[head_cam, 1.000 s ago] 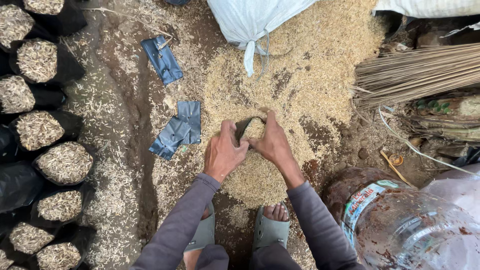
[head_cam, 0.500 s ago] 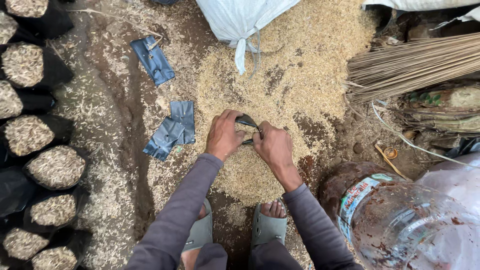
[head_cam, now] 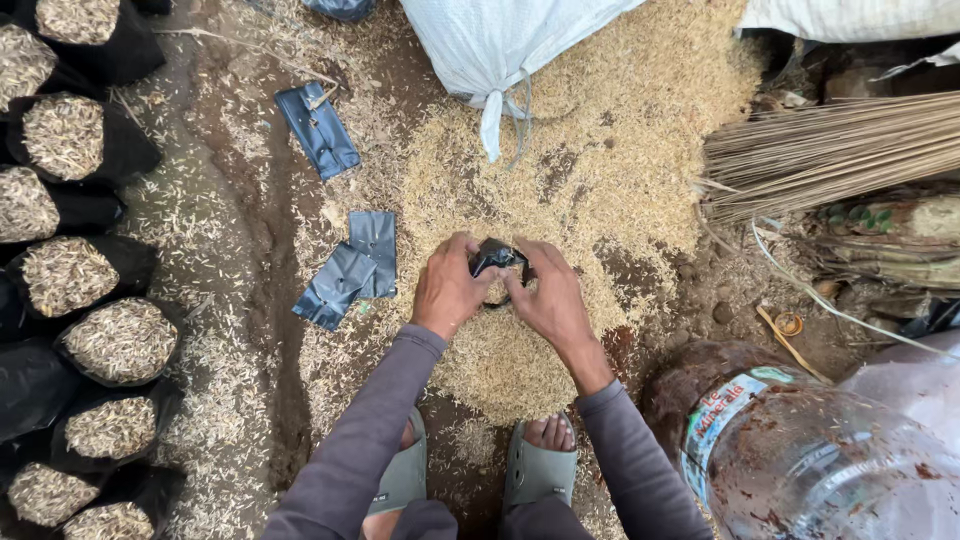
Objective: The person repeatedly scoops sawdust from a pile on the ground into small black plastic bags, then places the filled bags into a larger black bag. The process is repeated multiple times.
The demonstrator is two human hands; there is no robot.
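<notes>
Holding a small black bag (head_cam: 497, 258) over the husk pile (head_cam: 520, 330).
My left hand (head_cam: 447, 290) and right hand (head_cam: 550, 300) grip its rim, spreading the mouth so husk can go in.

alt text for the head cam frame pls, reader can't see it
Seen from above, the left hand and right hand hold a small black plastic bag open over a pile of rice husks. Filled black bags line the left edge; flat empty bags lie beside the pile.
</notes>
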